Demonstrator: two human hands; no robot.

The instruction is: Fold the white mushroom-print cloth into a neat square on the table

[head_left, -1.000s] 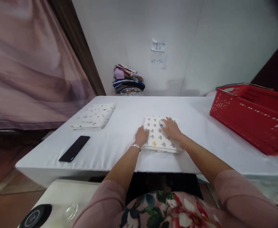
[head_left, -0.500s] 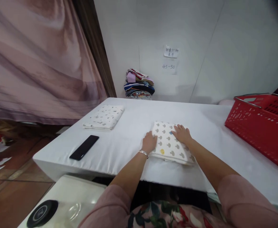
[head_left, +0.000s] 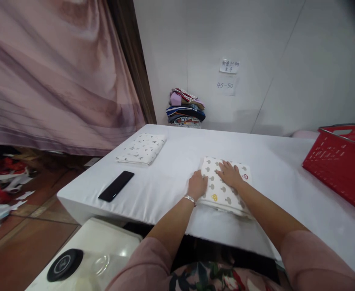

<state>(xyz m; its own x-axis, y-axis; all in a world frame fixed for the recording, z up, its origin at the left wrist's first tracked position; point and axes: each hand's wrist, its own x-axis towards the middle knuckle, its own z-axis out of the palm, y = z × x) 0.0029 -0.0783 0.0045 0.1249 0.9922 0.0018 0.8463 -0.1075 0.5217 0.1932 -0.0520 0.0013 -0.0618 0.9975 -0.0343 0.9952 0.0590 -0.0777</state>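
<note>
A white folded cloth (head_left: 212, 194) with grey mushroom-like prints and a few coloured ones lies near the table's front edge. My left hand (head_left: 197, 184) grips its left edge, thumb on top and the other fingers partly hidden along the side. Flat on the upper part of the cloth rests my right hand (head_left: 229, 173), fingers spread. Farther left on the table is a second white folded cloth (head_left: 142, 148) with small dark prints, apart from both hands.
A black phone (head_left: 116, 186) lies on the white-covered table (head_left: 177, 161) at left. The red basket (head_left: 344, 165) stands at right. Behind the table is a stack of folded fabrics (head_left: 186, 109) against the wall. Below left, a white bin (head_left: 110, 242) stands near the table edge.
The view has turned slightly left. My right hand has shifted a little left across the cloth, covering a blue print and baring a red one. My left hand stays at the edge.
</note>
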